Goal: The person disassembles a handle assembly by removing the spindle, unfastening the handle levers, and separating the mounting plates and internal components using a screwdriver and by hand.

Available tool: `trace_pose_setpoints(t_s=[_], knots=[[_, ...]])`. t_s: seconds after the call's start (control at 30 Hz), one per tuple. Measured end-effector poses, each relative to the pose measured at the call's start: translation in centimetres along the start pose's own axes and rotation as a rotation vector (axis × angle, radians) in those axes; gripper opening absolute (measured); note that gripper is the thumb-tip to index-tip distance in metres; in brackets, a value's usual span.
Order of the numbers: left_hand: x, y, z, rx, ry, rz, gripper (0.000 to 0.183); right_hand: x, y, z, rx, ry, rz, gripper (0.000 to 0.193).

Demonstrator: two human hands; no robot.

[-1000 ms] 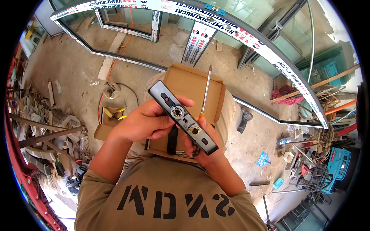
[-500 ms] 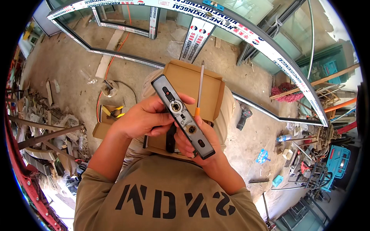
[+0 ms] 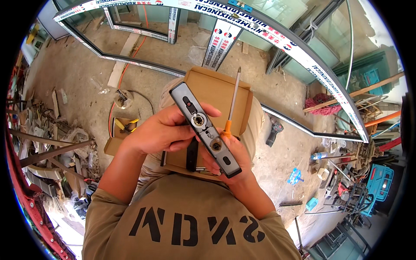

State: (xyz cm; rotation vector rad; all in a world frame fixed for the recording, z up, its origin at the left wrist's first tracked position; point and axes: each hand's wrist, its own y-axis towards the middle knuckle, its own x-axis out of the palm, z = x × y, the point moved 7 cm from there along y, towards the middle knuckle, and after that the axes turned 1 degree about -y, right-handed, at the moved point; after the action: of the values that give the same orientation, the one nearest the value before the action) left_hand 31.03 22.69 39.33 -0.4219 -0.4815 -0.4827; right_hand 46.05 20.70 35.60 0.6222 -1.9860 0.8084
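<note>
A long grey metal door-hardware plate with black edges (image 3: 203, 131) lies slanted between my hands, showing two round fittings and two dark slots. My left hand (image 3: 164, 132) grips its left side, thumb and fingers closed about the edge. Along the lower right side is my right hand (image 3: 237, 156), closed on an orange-handled screwdriver (image 3: 228, 125) whose shaft points up and away from the plate; some of its fingers pass behind the plate. Under both hands an open cardboard box (image 3: 201, 80) rests on my lap. Inside it are a black bar (image 3: 191, 157) and small metal rods (image 3: 202, 169).
A large window or door frame (image 3: 299, 52) with printed film stands ahead. A cordless drill (image 3: 274, 131) lies on the floor at right. To the left are a small box (image 3: 113, 145) with yellow-handled pliers (image 3: 128, 126) and piled scrap (image 3: 73, 151). A blue tool case (image 3: 379, 188) sits far right.
The screwdriver has tilted to the right, and its handle has shifted slightly right. My right fingers have shifted behind the plate, uncovering the metal rods in the box. The plate stays nearly in place.
</note>
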Motion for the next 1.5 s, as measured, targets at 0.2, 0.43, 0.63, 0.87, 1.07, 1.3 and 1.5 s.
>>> trace_pose_setpoints(t_s=[0.2,0.43,0.63,0.87,1.07,1.3,1.5], knots=[[-0.6,-0.1,-0.1,0.023,0.004,0.037,0.049,-0.1,-0.2,-0.5,-0.03,-0.135,0.035,0.051],[-0.8,-0.2,0.1,0.016,-0.029,0.125,0.047,-0.8,-0.7,0.3,-0.018,-0.056,0.094,0.064],[-1.6,-0.4,-0.2,0.012,-0.061,0.214,0.047,-1.6,-1.8,-1.7,-0.302,-0.278,0.149,0.069],[-1.2,0.0,-0.4,0.039,-0.059,0.248,0.048,-2.0,-3.1,-2.7,-0.406,-0.537,0.213,0.044],[-0.5,0.3,-0.5,0.158,-0.189,0.267,0.051,-2.5,-3.3,-1.7,-0.439,-0.363,0.293,0.015],[1.2,0.9,-2.5,0.515,-0.529,0.633,0.047,-1.6,-2.3,0.6,-0.433,-0.364,0.304,0.017],[-0.4,0.5,-2.0,0.415,-0.424,0.454,0.047,-0.8,-2.4,-1.3,-0.405,-0.43,0.381,0.015]])
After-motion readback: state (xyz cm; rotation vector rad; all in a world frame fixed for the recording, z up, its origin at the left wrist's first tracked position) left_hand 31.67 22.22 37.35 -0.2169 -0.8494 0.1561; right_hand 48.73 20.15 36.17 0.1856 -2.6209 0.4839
